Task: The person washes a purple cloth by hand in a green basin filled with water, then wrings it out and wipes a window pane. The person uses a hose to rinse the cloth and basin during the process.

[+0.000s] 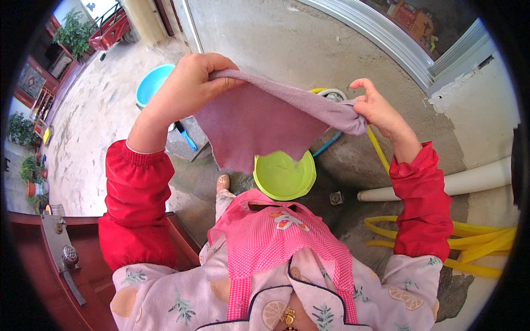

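A mauve cloth (pixel 265 116) hangs stretched between my two hands, its top edge folded over. My left hand (pixel 198 82) pinches the upper left corner between thumb and fingers. At the other end my right hand (pixel 374 105) grips the bunched corner, with the index finger raised off the cloth. Below the cloth a lime-green plastic basin (pixel 285 178) stands on the floor, its far rim partly hidden by the hanging cloth. No contents can be made out in the basin.
A light-blue basin (pixel 153 85) stands beyond my left forearm. Near it a blue-handled brush (pixel 186 136) lies on a stone block (pixel 188 151). Yellow hose (pixel 476 240) coils at the right beside a white pipe (pixel 476 178). A red door (pixel 25 248) with a metal lock is at lower left.
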### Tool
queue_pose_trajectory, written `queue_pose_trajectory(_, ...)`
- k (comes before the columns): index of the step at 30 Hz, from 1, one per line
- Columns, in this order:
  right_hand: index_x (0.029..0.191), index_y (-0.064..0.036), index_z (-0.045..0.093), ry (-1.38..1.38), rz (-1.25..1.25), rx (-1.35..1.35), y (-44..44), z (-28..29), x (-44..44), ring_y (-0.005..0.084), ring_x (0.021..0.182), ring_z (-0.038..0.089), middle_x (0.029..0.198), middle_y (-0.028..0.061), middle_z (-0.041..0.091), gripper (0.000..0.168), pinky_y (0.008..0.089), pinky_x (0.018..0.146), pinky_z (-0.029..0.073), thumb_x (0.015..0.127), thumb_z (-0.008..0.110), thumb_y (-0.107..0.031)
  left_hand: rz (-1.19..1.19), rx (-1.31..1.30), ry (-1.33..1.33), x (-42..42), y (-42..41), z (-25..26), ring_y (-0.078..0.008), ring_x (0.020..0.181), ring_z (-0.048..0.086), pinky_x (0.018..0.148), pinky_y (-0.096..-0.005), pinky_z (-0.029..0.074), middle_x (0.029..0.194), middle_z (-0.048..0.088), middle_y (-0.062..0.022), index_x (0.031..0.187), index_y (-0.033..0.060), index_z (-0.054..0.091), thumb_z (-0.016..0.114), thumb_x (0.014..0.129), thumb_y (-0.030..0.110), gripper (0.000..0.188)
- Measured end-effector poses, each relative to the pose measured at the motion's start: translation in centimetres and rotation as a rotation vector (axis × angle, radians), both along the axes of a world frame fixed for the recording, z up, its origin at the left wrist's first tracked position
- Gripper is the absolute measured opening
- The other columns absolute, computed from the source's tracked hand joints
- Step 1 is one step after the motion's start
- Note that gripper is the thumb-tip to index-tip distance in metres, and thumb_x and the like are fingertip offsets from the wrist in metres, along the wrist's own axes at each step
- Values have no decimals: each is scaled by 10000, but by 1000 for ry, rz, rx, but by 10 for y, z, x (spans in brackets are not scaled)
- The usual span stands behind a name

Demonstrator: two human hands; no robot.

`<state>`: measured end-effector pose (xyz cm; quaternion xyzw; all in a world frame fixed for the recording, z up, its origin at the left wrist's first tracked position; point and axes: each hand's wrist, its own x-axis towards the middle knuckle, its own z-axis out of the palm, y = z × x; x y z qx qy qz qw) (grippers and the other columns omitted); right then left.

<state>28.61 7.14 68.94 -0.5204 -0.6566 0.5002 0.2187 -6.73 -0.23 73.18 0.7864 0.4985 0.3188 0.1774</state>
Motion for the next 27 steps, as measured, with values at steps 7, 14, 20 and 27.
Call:
queue_pose_trajectory(7, 966, -76, 608, -484, 336, 902, 17, -33, -7, 125, 717, 548, 803, 34, 559, 260, 252, 630, 449, 731, 547, 15, 40, 339, 229, 12, 0, 13, -302, 746, 590, 664, -354, 473, 807, 602, -114, 867, 20, 650, 632, 731, 109, 163)
queue_pose_trajectory(14, 1017, -44, 651, 70, 188, 23, 11, -13, -21, 109, 761, 562, 865, 41, 588, 228, 260, 664, 461, 803, 628, -119, 94, 465, 237, 4, 10, 24, -306, 755, 602, 679, -346, 483, 807, 612, -118, 873, 20, 655, 630, 749, 121, 162)
queue_pose_trajectory(20, 963, 26, 637, 415, 314, -109, -1, -7, -6, 83, 730, 538, 908, 34, 584, 262, 239, 640, 444, 789, 671, -167, 189, 297, 19, -12, 20, 28, -214, 683, 622, 652, -306, 482, 760, 646, -145, 903, 10, 663, 642, 799, 171, 193)
queue_pose_trajectory(27, 980, -7, 608, -235, 595, 638, -25, 19, -28, 266, 853, 541, 952, 116, 560, 243, 348, 745, 432, 783, 634, -145, 201, 285, 99, -17, 15, 33, -195, 661, 610, 639, -305, 481, 729, 634, -134, 893, -1, 656, 645, 799, 172, 197)
